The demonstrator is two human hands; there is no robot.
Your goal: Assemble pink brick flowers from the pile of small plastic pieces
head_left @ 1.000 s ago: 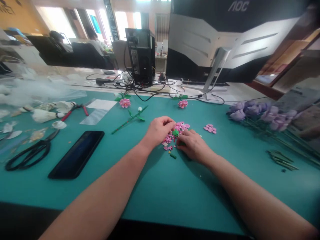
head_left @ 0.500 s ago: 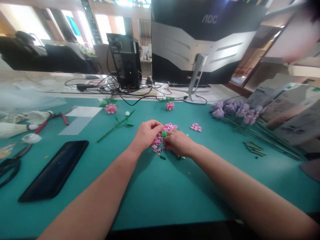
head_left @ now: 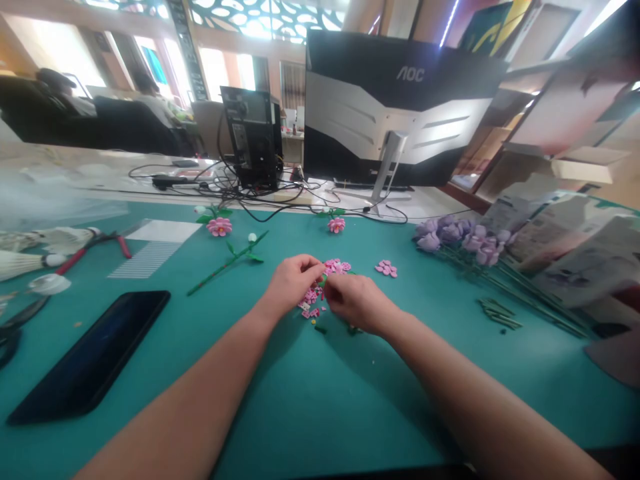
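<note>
One left hand [head_left: 294, 283], fingertips drawn together; one right hand [head_left: 360, 301], fingers curled; what either grips, cannot tell. One green piece [head_left: 324, 281], between them. Pink pieces [head_left: 337, 267], loose, close by on mat [head_left: 310, 407]. Advisable: light fingertip pressure, steady wrists.

An office is indicated by the large monitor [head_left: 400, 110], seen from behind at upper centre, by the computer tower [head_left: 250, 137] and tangled cables [head_left: 233, 189] beside it, and by two people [head_left: 56, 81] seated in dark chairs [head_left: 131, 127] at the frame's upper left.
</note>
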